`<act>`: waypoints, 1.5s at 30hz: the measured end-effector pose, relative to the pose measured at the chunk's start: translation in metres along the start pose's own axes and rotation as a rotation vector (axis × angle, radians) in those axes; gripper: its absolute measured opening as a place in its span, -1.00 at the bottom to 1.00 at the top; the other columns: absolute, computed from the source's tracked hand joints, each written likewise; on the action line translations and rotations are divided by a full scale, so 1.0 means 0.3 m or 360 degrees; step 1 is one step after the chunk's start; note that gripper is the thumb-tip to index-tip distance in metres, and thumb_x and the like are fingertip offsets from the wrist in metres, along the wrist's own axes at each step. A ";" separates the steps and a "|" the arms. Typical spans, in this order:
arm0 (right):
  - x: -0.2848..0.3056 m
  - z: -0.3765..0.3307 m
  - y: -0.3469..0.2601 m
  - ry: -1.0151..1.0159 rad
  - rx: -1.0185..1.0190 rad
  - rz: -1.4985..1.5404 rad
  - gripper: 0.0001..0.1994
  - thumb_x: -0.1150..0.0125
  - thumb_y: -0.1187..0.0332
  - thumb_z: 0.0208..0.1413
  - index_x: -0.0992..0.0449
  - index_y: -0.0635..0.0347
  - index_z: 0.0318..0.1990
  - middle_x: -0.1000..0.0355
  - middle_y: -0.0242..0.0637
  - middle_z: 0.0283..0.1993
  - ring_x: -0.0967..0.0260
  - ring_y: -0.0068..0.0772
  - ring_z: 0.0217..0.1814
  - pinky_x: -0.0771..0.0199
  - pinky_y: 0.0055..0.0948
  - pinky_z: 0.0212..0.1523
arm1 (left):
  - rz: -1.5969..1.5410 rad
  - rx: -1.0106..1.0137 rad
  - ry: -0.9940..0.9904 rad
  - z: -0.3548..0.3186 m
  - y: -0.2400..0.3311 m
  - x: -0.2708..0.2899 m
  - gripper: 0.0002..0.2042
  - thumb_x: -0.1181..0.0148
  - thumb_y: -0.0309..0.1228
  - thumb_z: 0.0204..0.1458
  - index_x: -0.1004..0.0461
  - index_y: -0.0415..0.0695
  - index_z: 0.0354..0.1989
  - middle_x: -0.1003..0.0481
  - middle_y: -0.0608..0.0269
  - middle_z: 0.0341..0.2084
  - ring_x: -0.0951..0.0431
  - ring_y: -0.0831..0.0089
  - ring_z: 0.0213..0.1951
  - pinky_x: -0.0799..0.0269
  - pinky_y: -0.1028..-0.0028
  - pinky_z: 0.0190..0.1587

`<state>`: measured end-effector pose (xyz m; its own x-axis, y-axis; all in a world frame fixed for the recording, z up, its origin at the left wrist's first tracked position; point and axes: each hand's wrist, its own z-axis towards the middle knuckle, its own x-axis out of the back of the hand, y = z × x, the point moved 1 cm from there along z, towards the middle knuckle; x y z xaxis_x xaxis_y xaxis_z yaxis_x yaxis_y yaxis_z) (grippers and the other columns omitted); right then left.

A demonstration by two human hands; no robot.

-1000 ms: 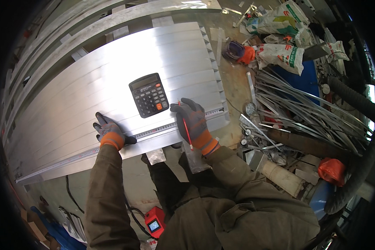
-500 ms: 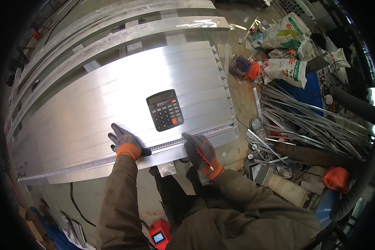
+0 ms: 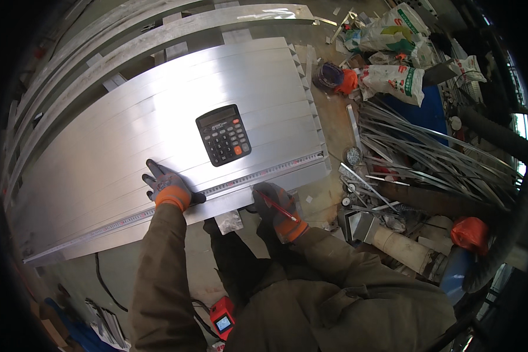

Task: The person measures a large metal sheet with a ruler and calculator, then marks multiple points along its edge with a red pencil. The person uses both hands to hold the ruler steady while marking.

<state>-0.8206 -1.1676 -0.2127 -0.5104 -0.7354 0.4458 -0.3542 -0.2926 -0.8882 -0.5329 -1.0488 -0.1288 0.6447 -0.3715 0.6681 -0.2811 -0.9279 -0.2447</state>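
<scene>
Tape measure [image 3: 246, 178], flat on seamed, shiny metal [image 3: 117, 141] — left fingers [image 3: 153, 168] splayed, right fingers [image 3: 261, 192] clasping a slim red pencil [image 3: 279, 207].

Metal panel [image 3: 100, 152] open left of calculator [image 3: 224, 135]; calculator blocks low path beyond tape measure [image 3: 258, 174].

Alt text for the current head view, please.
A gloved left hand rests spread on a silvery metal panel, across a tape measure; the gloved right hand holds a red pencil by the panel's near edge. A calculator lies beyond the tape.
</scene>
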 end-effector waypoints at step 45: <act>0.014 0.089 -0.054 0.0279 0.0275 -0.0217 -0.88 -0.35 0.30 0.34 -0.68 0.13 -0.19 -0.64 -0.07 -0.28 -0.65 0.06 -0.29 -0.68 -0.10 -0.25 | 0.0014 0.0020 0.0041 0.058 -0.001 -0.047 0.78 -0.93 0.17 -0.51 0.35 -0.29 0.78 0.42 0.05 0.81 0.17 -0.34 0.74 -0.31 -0.21 0.60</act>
<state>-0.7959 -1.1824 -0.1994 -0.6004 -0.5692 0.5617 -0.2979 -0.4926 -0.8176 -0.5295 -1.0437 -0.1503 0.6234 -0.3789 0.6839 -0.2775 -0.9250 -0.2595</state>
